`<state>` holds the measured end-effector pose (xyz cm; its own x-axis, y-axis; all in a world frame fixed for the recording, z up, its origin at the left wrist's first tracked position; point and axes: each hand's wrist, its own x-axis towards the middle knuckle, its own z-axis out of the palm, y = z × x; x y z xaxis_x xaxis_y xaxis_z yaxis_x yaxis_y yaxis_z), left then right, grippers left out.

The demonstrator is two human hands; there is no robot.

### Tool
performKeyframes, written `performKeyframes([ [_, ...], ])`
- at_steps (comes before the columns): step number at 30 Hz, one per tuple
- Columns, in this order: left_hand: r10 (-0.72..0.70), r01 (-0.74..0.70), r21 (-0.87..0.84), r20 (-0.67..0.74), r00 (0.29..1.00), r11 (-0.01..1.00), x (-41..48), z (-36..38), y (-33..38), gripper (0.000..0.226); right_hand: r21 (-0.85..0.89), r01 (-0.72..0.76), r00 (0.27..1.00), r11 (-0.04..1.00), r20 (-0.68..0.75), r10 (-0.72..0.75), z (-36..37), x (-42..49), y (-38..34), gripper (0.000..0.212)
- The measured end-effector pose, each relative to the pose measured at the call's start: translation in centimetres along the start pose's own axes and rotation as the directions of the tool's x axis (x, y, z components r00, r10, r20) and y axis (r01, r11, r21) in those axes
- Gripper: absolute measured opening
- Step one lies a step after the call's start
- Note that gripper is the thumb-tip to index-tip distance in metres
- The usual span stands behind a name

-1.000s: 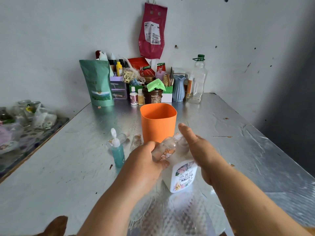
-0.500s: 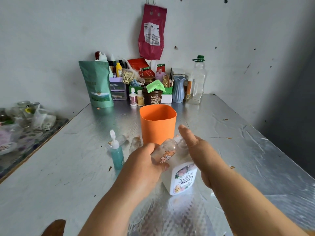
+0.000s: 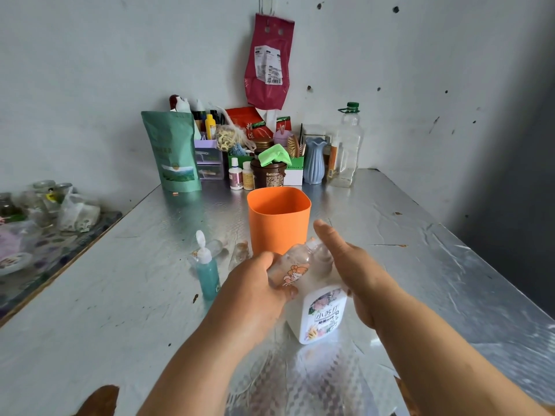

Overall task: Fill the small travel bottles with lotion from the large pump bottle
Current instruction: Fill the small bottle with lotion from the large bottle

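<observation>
The large white pump bottle (image 3: 326, 316) with a flower label stands on the foil-covered table. My right hand (image 3: 354, 265) curls over its pump head, thumb pointing up; the pump and my fingers are hidden. My left hand (image 3: 255, 286) grips a small clear travel bottle (image 3: 292, 265) with a cartoon sticker, tilted so its mouth lies against the pump under my right hand. A teal travel bottle (image 3: 207, 276) with an open white flip cap stands to the left. Behind it, two clear small bottles (image 3: 214, 247) (image 3: 240, 252) lie on their sides.
An orange cup (image 3: 279, 220) stands right behind my hands. Packets, jars, a blue vase (image 3: 313, 162) and a big clear bottle (image 3: 345, 151) crowd the back wall. A lower side table (image 3: 45, 235) with glassware is at the left. Bare foil stretches to the right.
</observation>
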<state>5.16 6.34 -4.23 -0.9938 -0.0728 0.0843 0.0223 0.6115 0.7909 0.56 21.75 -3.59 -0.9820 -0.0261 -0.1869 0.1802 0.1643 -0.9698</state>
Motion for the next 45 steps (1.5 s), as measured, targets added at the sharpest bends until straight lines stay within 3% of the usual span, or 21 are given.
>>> performKeyframes([
  [18, -0.017, 0.016, 0.013, 0.016, 1.000, 1.000, 0.3, 0.3, -0.4, 0.019, -0.051, 0.076, 0.994, 0.996, -0.070, -0.079, 0.6, 0.9, 1.3, 0.061],
  [26, 0.001, -0.001, 0.009, -0.007, 1.000, 1.000, 0.1, 0.0, 0.0, 0.017, -0.032, -0.004, 1.000, 0.999, 0.009, 0.004, 0.1, 0.2, 0.2, 0.069],
  [38, -0.007, 0.008, -0.029, 0.012, 1.000, 1.000, 0.3, 0.2, -0.1, 0.023, -0.016, 0.069, 0.997, 0.997, -0.016, -0.069, 0.4, 0.6, 0.7, 0.069],
  [42, -0.005, 0.006, -0.063, 0.021, 1.000, 0.998, 0.3, 0.3, -0.4, 0.022, -0.031, 0.072, 0.997, 0.997, -0.023, -0.072, 0.5, 0.9, 1.2, 0.081],
  [45, -0.009, 0.011, -0.069, 0.023, 1.000, 0.998, 0.5, 0.5, -0.7, 0.023, -0.035, 0.089, 0.994, 0.995, -0.058, -0.091, 0.6, 0.9, 1.4, 0.067],
])
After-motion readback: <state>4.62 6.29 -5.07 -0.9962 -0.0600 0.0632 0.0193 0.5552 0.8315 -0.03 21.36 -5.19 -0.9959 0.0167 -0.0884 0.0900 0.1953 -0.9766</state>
